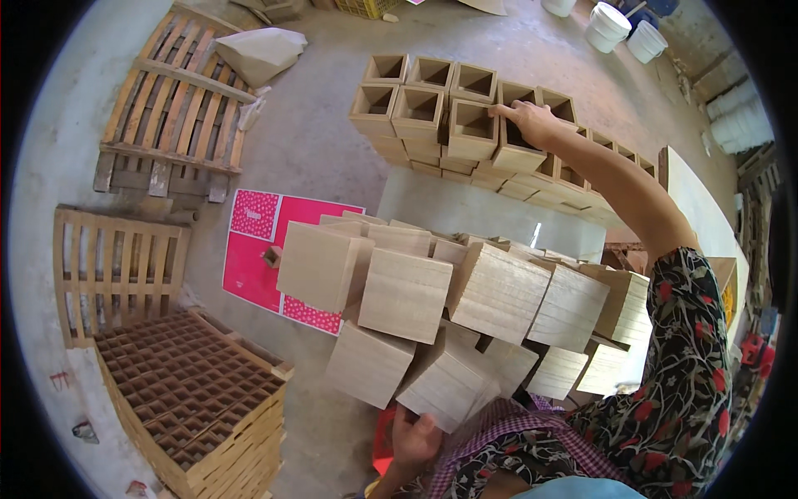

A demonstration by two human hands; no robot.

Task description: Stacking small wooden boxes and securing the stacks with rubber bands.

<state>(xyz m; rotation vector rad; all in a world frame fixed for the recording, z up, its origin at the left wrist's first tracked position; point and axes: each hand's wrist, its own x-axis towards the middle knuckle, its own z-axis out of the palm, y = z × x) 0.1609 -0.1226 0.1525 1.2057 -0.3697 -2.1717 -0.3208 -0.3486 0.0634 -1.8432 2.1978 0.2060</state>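
My right hand point(532, 125) reaches out to the far stack, its fingers curled over the rim of an open-topped wooden box point(517, 156). Next to that one, another open wooden box point(472, 137) stands in the same top row. Close to my body, my left hand point(416, 438) is closed at the lower corner of a tilted pale wooden box point(449, 384); its fingertips are partly hidden. Between my arms lies a pile of similar boxes, with a large pale box point(406, 287) showing its flat face upward.
Pink printed sheets point(249, 270) lie on the floor at left, a small wooden piece point(272, 257) on them. Slatted pallets point(179, 91) and a stack of wooden grid trays point(191, 391) stand along the left. White buckets point(608, 27) are at the far right.
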